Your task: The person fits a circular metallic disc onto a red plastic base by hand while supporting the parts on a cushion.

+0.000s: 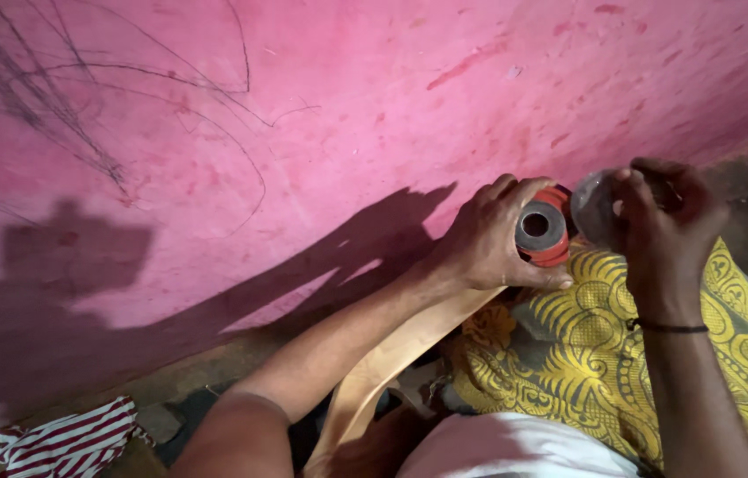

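My left hand (489,235) wraps around a red cylindrical spool (544,235) with a grey end face and a dark centre hole. A wide tan strip (391,363) runs from under that hand down toward my lap. My right hand (661,221) is closed on a round, dull grey disc (592,208) held right beside the spool's far side. A dark band circles my right wrist. Both hands are raised in front of a pink wall.
The pink wall (303,133), marked with black scribbles, fills the background, with hand and arm shadows on it. A yellow patterned cloth (745,336) lies under the hands at right. A red-and-white striped cloth (69,438) sits at the lower left on the floor.
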